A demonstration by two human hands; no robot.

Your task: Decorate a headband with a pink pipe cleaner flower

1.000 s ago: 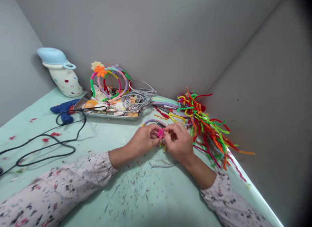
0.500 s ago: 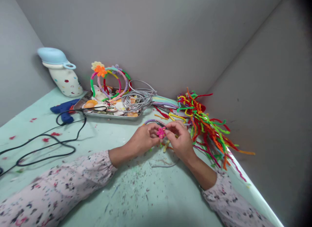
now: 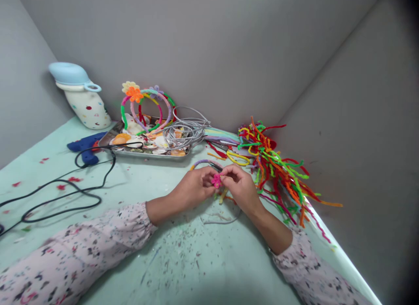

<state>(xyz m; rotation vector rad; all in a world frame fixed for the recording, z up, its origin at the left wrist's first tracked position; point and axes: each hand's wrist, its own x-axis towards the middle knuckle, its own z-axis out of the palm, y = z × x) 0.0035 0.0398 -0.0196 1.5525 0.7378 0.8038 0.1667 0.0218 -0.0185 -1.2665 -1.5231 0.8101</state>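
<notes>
A small pink pipe-cleaner flower (image 3: 216, 181) is held between both hands above the table's middle. My left hand (image 3: 193, 187) grips it from the left with thumb and fingers. From the right, the thumb and forefinger of my right hand (image 3: 241, 188) pinch its edge. Just behind the hands lies a purple-and-yellow wrapped band (image 3: 203, 161), partly hidden by my fingers. Short yellow pipe-cleaner bits (image 3: 223, 195) and a thin grey wire (image 3: 222, 222) lie on the table under and in front of the hands.
At the back stands a metal tray (image 3: 147, 155) with wrapped hoops (image 3: 132, 105) and coiled grey wire (image 3: 188, 132). Left are a blue glue gun (image 3: 85, 144), its black cord (image 3: 81, 192) and a bottle (image 3: 87, 105). Loose pipe cleaners (image 3: 281, 174) pile up on the right.
The pink flower has turned and now shows more edge-on. My right fingers have shifted slightly and pinch it more closely; more of the band shows behind.
</notes>
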